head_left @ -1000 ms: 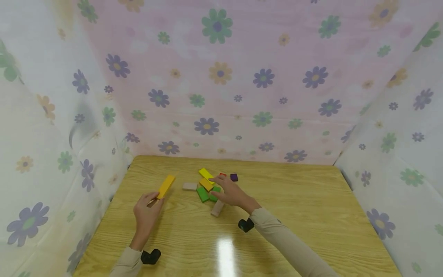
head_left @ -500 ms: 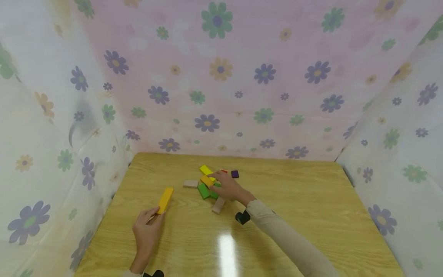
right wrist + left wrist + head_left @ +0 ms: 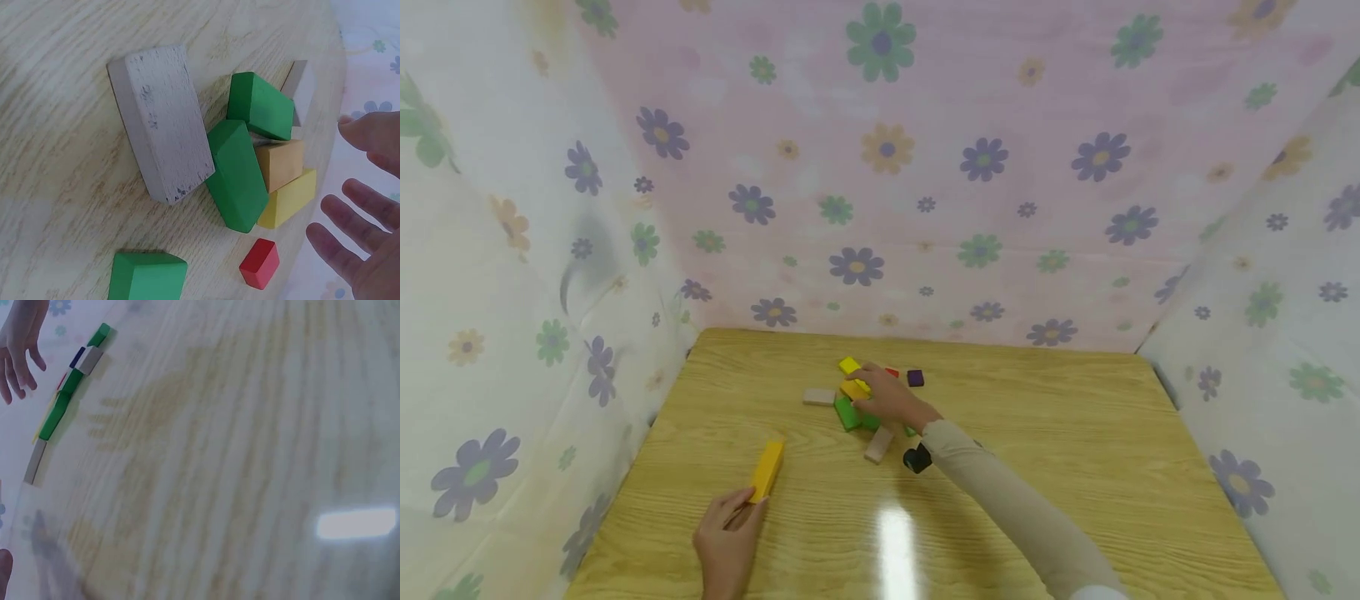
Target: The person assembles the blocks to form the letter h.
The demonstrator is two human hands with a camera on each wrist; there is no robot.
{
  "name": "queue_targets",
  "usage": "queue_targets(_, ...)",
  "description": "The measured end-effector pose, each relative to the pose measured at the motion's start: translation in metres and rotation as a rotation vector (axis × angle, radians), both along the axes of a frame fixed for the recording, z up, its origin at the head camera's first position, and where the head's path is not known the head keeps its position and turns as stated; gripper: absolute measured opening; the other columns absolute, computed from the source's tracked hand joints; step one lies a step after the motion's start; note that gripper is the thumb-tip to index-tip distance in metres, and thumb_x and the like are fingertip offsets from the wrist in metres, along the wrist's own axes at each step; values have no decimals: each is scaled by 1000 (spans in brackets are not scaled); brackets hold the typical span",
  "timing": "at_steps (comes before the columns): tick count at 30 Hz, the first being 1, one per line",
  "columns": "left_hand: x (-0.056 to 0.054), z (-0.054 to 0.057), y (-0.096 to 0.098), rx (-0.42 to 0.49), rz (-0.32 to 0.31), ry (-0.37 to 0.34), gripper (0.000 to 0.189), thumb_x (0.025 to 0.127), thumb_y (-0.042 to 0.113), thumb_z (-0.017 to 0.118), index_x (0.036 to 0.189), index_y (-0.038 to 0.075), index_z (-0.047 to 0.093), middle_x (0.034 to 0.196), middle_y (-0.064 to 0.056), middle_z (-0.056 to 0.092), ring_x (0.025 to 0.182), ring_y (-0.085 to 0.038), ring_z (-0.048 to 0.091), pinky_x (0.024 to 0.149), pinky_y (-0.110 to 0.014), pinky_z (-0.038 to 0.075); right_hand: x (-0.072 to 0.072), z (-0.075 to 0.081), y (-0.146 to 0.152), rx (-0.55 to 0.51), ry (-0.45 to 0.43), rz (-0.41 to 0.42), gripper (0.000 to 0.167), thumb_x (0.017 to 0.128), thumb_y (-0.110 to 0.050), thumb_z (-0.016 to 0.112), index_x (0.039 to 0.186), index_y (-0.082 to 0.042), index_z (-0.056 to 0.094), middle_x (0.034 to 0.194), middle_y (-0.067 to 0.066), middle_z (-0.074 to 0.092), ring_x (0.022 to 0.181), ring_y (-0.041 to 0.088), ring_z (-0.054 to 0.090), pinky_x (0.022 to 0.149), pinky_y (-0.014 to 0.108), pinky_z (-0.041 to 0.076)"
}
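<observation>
My left hand (image 3: pixel 730 537) pinches a long orange-yellow wooden block (image 3: pixel 767 472) low over the front left of the table. In the left wrist view only a fingertip (image 3: pixel 5 565) of it shows at the left edge, and the block is out of sight. My right hand (image 3: pixel 889 396) hovers over the block pile, fingers spread and holding nothing in the right wrist view. Beneath and around it lie a yellow block (image 3: pixel 287 199), an orange block (image 3: pixel 280 164), green blocks (image 3: pixel 237 178), a red block (image 3: pixel 259 264) and a plain wooden block (image 3: pixel 165 122).
A second plain block (image 3: pixel 819 397) lies left of the pile, and a small dark purple block (image 3: pixel 915 378) behind it to the right. The wooden table (image 3: pixel 1037 433) is bounded by flower-printed cloth (image 3: pixel 925 167) at the back and sides.
My left hand has drawn back toward the front edge, carrying the orange-yellow block. My right hand has shifted only slightly over the pile; the lying blocks look unmoved.
</observation>
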State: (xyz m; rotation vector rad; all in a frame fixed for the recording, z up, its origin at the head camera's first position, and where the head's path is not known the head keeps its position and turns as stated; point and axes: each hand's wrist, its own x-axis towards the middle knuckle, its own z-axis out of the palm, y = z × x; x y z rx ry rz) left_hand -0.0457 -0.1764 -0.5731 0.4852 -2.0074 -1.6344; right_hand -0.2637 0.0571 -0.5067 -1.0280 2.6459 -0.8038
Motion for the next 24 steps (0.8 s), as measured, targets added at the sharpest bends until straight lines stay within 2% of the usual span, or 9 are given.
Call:
queue_targets(6,9,-7,9,-31,43,2,24,69,-6,81,91,-5,74,93,-12,63,75,-5,66,68,-18,54,-10,-4,-6,17,9,-14,42,90,-6,63,130,0,55,126,17,49,106,30,56,77,35,50)
queue_targets(12,20,-15,18,-55,58,-2,23,64,-11,82,85,-4,74,89,-11,63,71,-4,64,64,-17,54,-21,-11,-14,150,59,-31,45,90,-8,62,134,-8,54,126,12,49,108,28,53,84,37,50)
queue_targets(15,24,-21,20,-161,43,48,25,60,-13,84,80,-2,75,86,-7,63,69,-5,63,62,-16,54,-27,-14,-17,224,77,-26,47,91,-11,62,137,-11,51,131,12,47,113,30,51,90,41,49)
queue_targets(21,26,-29,18,-434,37,224,35,45,-18,86,72,0,74,79,-5,62,65,-10,62,62,-10,52,-36,-16,-23,292,119,51,47,97,-22,55,142,-10,45,144,17,37,123,38,46,97,50,45)
queue_targets(24,25,-29,16,-499,14,238,35,44,-18,86,71,1,73,80,-7,62,68,-15,62,66,-7,50,-40,-15,-25,348,124,65,53,96,-24,58,144,-12,41,148,17,33,126,39,44,97,50,45)
